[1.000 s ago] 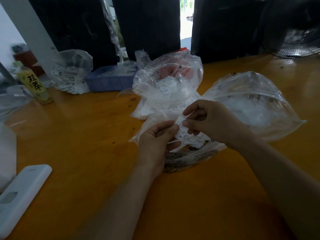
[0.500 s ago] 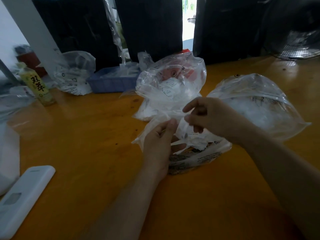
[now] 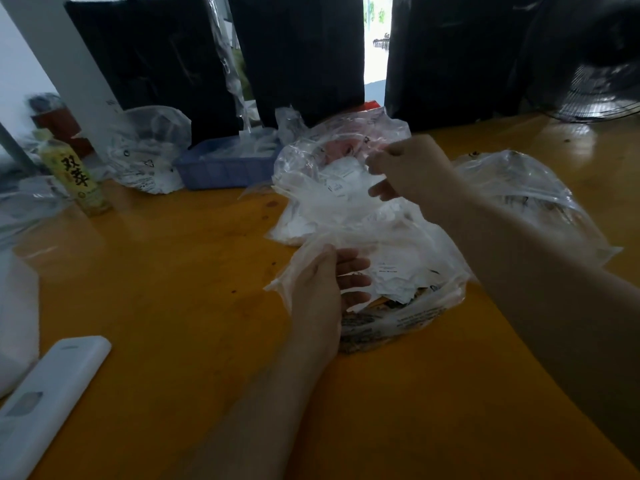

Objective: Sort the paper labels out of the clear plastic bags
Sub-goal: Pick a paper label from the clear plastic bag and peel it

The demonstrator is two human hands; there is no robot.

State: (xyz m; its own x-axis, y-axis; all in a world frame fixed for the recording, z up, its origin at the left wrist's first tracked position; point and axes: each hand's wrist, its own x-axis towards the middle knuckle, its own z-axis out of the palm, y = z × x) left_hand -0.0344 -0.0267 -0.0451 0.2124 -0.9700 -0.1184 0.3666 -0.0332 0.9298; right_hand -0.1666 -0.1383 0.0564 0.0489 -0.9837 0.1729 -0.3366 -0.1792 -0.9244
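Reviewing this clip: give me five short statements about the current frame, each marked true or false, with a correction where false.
1. The left hand holds the edge of the clear bag of labels nearest the person. True.
2. The right hand rests flat on the table. False: it is raised over the back bag, fingers curled.
3. A blue tray sits behind the bags. True.
4. The drink bottle lies on its side at the right. False: it stands upright at the left.
5. A white device lies at the near left. True.
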